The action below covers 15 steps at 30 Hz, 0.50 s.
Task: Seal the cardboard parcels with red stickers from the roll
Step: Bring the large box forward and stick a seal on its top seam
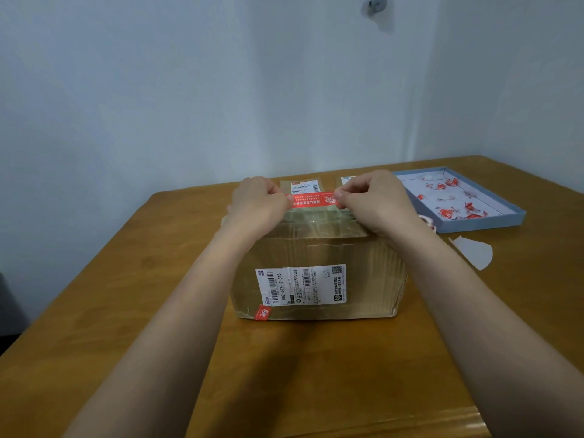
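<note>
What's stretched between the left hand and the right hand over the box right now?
In the head view, a red sticker spans the gap, pinched at its ends by the left hand and right hand, above the far top edge of the cardboard parcel.

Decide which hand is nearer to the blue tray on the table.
Right. The right hand pinches the red sticker just beside the blue tray; the left hand pinches the sticker's far end.

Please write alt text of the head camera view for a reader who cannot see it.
Both hands, left hand and right hand, pinch the ends of a red sticker stretched over the far top edge of a cardboard parcel on a wooden table. A blue tray lies to the right.
</note>
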Tool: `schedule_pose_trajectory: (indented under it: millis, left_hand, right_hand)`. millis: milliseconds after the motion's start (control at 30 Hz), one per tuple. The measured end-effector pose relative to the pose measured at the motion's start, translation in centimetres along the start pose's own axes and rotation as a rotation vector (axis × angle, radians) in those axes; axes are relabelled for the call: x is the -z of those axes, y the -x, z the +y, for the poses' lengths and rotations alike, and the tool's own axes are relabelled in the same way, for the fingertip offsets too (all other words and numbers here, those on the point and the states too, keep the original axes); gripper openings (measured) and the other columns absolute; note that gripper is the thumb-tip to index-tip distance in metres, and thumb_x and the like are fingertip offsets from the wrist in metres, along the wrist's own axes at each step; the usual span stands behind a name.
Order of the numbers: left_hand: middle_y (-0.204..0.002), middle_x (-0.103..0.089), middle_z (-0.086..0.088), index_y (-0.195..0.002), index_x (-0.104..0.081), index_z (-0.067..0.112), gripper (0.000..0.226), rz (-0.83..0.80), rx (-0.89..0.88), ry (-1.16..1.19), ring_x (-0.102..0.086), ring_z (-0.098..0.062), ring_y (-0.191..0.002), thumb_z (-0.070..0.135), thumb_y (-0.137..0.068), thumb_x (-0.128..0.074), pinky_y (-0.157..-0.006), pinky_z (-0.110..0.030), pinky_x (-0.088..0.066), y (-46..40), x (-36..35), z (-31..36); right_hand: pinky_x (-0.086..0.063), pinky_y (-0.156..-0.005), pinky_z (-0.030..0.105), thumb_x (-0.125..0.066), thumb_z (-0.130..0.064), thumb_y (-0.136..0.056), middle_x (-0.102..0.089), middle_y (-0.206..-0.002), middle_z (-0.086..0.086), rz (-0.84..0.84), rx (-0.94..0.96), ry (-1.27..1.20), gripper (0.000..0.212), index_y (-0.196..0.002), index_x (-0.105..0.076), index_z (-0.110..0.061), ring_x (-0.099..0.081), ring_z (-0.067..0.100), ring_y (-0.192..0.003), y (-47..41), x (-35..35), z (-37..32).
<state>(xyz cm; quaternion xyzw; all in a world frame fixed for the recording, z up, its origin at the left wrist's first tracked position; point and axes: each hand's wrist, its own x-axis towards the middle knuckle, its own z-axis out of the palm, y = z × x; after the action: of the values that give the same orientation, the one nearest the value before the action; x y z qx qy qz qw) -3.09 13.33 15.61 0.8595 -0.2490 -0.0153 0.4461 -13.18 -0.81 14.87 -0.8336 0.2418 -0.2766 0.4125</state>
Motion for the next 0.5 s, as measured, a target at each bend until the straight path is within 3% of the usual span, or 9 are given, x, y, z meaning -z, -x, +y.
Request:
schedule_pose_trajectory:
  millis: [67,167,267,367,500]
  left_hand:
    - [-0.071,-0.056,0.0,-0.078,-0.063,0.009,0.014,-0.016,0.01,-0.063,-0.052,-0.026,-0.077,0.021,-0.086,-0.063,-0.077,-0.037,-0.042,-0.2,-0.2,-0.2]
    - [-0.074,-0.057,-0.003,-0.078,-0.062,0.012,0.013,-0.034,0.022,-0.104,-0.053,-0.025,-0.076,0.021,-0.087,-0.063,-0.069,-0.033,-0.039,-0.3,-0.2,-0.3]
    - [-0.078,-0.062,-0.003,-0.088,-0.069,0.003,0.026,-0.054,0.051,-0.091,-0.057,-0.023,-0.08,0.029,-0.089,-0.066,-0.076,-0.035,-0.044,-0.5,-0.1,-0.4]
    - [-0.079,-0.063,-0.005,-0.098,-0.07,-0.004,0.033,-0.048,0.077,-0.016,-0.054,-0.017,-0.07,0.026,-0.087,-0.071,-0.068,-0.03,-0.041,-0.6,-0.1,-0.4]
    - [-0.089,-0.067,-0.006,-0.088,-0.07,-0.002,0.026,-0.024,0.136,0.082,-0.057,-0.016,-0.074,0.023,-0.083,-0.076,-0.062,-0.027,-0.041,-0.8,-0.2,-0.2]
  right_hand:
    - [-0.04,-0.058,0.02,-0.067,-0.023,-0.088,-0.066,-0.089,-0.008,-0.003,-0.027,0.002,0.008,-0.094,-0.071,-0.027,-0.059,0.007,-0.079,-0.1,-0.2,-0.1]
    - [-0.041,-0.058,0.021,-0.069,-0.022,-0.085,-0.065,-0.096,-0.006,-0.02,-0.075,0.007,0.027,-0.11,-0.062,-0.029,-0.058,0.003,-0.075,-0.4,-0.3,-0.2]
    - [-0.044,-0.064,0.027,-0.064,-0.02,-0.086,-0.065,-0.105,-0.003,-0.014,-0.09,0.032,0.022,-0.105,-0.057,-0.027,-0.058,0.007,-0.08,-0.6,-0.9,0.0]
    - [-0.047,-0.071,0.03,-0.066,-0.022,-0.084,-0.064,-0.104,-0.003,0.033,-0.085,0.08,0.018,-0.099,-0.056,-0.028,-0.058,0.011,-0.084,-0.7,-1.3,0.2]
    - [-0.05,-0.072,0.032,-0.074,-0.028,-0.079,-0.067,-0.101,-0.005,0.109,-0.078,0.058,0.018,-0.09,-0.06,-0.028,-0.061,0.014,-0.093,-0.5,-1.5,0.4]
